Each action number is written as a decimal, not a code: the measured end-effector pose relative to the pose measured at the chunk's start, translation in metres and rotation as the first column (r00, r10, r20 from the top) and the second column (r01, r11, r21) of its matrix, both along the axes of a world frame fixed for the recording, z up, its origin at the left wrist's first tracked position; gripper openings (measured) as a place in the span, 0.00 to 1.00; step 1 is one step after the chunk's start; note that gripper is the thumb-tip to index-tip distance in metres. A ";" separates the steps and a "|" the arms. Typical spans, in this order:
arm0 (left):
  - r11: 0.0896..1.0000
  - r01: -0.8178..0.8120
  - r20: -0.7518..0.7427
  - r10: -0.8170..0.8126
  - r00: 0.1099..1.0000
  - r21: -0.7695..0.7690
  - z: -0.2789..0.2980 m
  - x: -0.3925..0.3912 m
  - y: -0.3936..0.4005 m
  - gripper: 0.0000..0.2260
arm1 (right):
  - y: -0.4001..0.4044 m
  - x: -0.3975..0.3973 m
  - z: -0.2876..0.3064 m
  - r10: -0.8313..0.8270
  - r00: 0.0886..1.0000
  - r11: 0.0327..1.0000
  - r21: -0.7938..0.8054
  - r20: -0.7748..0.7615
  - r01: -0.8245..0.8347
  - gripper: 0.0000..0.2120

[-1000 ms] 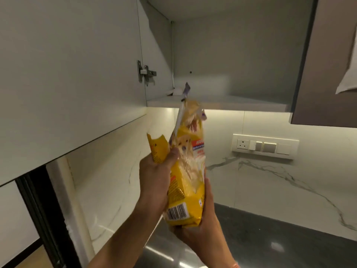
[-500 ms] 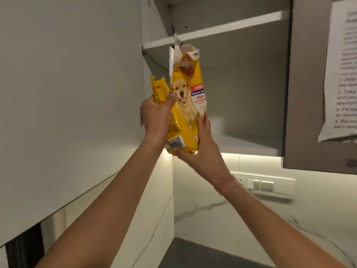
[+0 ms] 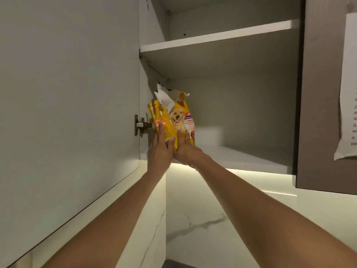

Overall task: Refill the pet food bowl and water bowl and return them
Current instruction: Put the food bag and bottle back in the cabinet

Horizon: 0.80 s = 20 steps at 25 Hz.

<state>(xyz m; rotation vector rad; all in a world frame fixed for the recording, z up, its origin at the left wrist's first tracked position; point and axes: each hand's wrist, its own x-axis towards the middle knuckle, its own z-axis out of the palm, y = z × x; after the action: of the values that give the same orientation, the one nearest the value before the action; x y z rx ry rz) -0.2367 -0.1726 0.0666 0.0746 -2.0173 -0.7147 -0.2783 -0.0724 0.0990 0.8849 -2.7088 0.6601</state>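
Observation:
A yellow dog food bag [image 3: 178,120] with a dog's picture and a torn-open top stands upright at the left end of the lower shelf [image 3: 241,159] of an open wall cabinet. My left hand [image 3: 161,149] lies flat against the bag's left side, fingers extended. Pressed against the bag's lower front is my right hand [image 3: 186,147]. Both arms reach up from below. No food bowl or water bowl is in view.
The open cabinet door [image 3: 67,93] hangs at the left, with a metal hinge [image 3: 141,124] right beside the bag. An upper shelf [image 3: 218,35] sits above. A printed paper sheet [image 3: 347,89] is stuck on the closed door at right. Marble wall below.
Both hands have lifted the bag from in front of the cabinet up and in onto the lower shelf. The left hand's grip has flattened against the bag's side.

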 end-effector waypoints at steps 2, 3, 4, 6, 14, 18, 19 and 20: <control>0.982 -0.137 -0.008 0.137 0.991 -0.133 -0.019 -0.003 -0.010 0.27 | -0.016 -0.014 0.006 -0.028 0.999 0.996 0.085 0.043 0.024 0.38; 0.967 -0.185 -0.035 0.182 0.983 -0.174 -0.024 -0.004 -0.014 0.27 | -0.025 -0.022 0.009 -0.039 0.998 0.992 0.119 0.054 0.032 0.38; 0.958 -0.213 -0.059 0.206 0.977 -0.190 -0.027 -0.002 -0.016 0.27 | -0.034 -0.030 0.010 -0.051 0.997 0.988 0.150 0.063 0.042 0.38; 0.948 -0.250 -0.088 0.237 0.967 -0.198 -0.030 -0.005 -0.018 0.28 | -0.047 -0.043 0.011 -0.073 0.996 0.980 0.191 0.055 0.061 0.38; 0.949 -0.263 -0.039 0.260 0.965 -0.174 -0.028 -0.006 -0.021 0.24 | -0.067 -0.051 0.013 -0.096 0.995 0.946 0.312 -0.003 0.092 0.40; 0.963 -0.164 0.031 0.174 0.984 -0.214 -0.033 0.014 -0.022 0.28 | -0.051 -0.039 0.009 -0.091 0.991 0.978 0.195 0.099 0.070 0.42; 0.982 -0.089 0.072 0.103 0.992 -0.168 -0.042 0.023 -0.020 0.25 | -0.044 -0.028 0.008 -0.064 0.994 0.979 0.200 0.085 0.046 0.41; 0.998 0.017 0.104 -0.011 0.995 -0.055 -0.056 0.037 -0.016 0.21 | -0.037 -0.019 0.006 -0.036 0.998 0.978 0.209 0.060 0.023 0.41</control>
<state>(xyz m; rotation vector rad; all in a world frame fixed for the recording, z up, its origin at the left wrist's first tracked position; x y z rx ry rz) -0.1994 -0.1884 0.0106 0.0658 -2.1377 -0.6747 -0.2969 -0.1095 0.1048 0.8813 -2.8818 0.4101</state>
